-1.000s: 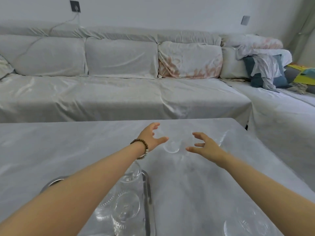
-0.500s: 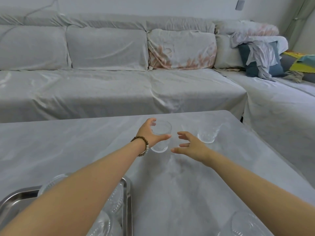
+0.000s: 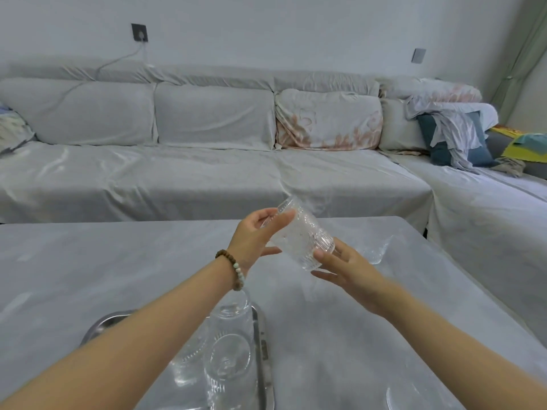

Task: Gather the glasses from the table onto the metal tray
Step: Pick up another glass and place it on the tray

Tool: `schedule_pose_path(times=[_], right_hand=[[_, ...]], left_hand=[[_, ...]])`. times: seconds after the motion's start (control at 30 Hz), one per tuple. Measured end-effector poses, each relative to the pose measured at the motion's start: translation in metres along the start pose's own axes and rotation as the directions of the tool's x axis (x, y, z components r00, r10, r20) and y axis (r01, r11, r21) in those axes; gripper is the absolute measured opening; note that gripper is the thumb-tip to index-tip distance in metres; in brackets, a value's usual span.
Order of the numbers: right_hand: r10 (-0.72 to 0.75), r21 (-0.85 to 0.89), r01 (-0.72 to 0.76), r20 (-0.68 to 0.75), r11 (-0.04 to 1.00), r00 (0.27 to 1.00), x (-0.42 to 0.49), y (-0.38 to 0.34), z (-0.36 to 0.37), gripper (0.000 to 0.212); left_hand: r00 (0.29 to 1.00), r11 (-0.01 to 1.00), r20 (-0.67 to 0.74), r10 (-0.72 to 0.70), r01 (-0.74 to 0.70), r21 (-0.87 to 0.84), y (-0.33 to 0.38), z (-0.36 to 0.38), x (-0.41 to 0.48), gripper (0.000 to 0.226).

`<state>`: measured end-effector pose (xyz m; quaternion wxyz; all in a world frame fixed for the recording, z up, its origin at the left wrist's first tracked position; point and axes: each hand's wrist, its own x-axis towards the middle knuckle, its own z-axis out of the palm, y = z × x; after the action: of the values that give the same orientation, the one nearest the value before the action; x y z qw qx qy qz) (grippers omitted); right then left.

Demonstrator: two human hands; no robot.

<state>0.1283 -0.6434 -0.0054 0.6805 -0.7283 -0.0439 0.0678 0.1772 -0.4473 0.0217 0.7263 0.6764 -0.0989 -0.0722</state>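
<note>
A clear ribbed glass (image 3: 299, 233) is lifted off the table and tilted, its mouth toward the sofa. My left hand (image 3: 255, 238) grips it near the rim. My right hand (image 3: 347, 269) touches its base with thumb and fingers. A second clear glass (image 3: 376, 250) stands on the table just behind my right hand. The metal tray (image 3: 262, 350) lies near the front left, partly under my left forearm, holding several upturned glasses (image 3: 228, 350). Another glass (image 3: 405, 395) sits at the bottom right edge, partly cut off.
The grey marble-look table (image 3: 118, 267) ends at its far edge in front of a long sofa (image 3: 177, 173) draped in light cloth. Cushions and clothes (image 3: 455, 134) are piled at the sofa's right corner.
My left hand closed on the glass and lifted it off the table, tilting it. My right hand came up under its base. The view rose toward the wall.
</note>
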Motion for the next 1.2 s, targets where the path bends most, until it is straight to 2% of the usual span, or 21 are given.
schedule_pose_path(times=[0.1,0.2,0.37,0.5,0.57,0.67,0.77,0.93,1.13,1.2], right_hand=[[-0.016,0.134,0.012,0.03,0.991,0.999,-0.019,-0.019,0.026,0.058],[-0.046,0.132,0.045,0.005,0.99,0.999,-0.032,-0.034,0.056,0.067],[-0.122,-0.05,0.119,-0.058,0.992,0.991,-0.045,-0.045,0.109,0.087],[-0.154,-0.16,0.15,-0.013,0.976,0.988,-0.05,-0.041,0.148,0.08],[-0.161,-0.223,0.155,-0.008,0.962,0.987,-0.051,-0.037,0.164,0.077],[-0.191,-0.395,0.178,0.007,0.901,0.982,-0.052,-0.031,0.184,0.068],[-0.19,-0.522,0.191,0.056,0.831,0.98,-0.053,-0.019,0.197,0.068],[-0.164,-0.625,0.174,0.074,0.761,0.984,-0.055,0.0,0.207,0.069],[-0.144,-0.691,0.145,0.06,0.708,0.988,-0.056,0.014,0.211,0.07],[-0.136,-0.7,0.136,0.055,0.701,0.989,-0.056,0.017,0.213,0.069]], left_hand=[[1.0,0.996,0.009,-0.02,0.02,-0.092,0.013,-0.022,-0.03,0.082],[0.998,0.989,0.036,-0.046,0.051,-0.141,0.017,-0.052,-0.057,0.086],[0.995,0.989,0.004,-0.097,0.097,-0.111,0.006,-0.106,-0.101,0.089],[0.988,0.989,-0.038,-0.147,0.147,-0.008,-0.012,-0.143,-0.137,0.086],[0.989,0.989,-0.032,-0.147,0.148,0.027,-0.022,-0.157,-0.153,0.073],[0.978,0.98,-0.081,-0.193,0.197,0.04,-0.036,-0.173,-0.17,0.06],[0.96,0.961,-0.07,-0.27,0.273,0.041,-0.05,-0.179,-0.182,0.063],[0.936,0.928,-0.035,-0.351,0.352,0.122,-0.07,-0.171,-0.191,0.084],[0.92,0.907,-0.048,-0.39,0.393,0.151,-0.086,-0.159,-0.188,0.069],[0.912,0.901,-0.053,-0.408,0.411,0.141,-0.09,-0.156,-0.186,0.072]])
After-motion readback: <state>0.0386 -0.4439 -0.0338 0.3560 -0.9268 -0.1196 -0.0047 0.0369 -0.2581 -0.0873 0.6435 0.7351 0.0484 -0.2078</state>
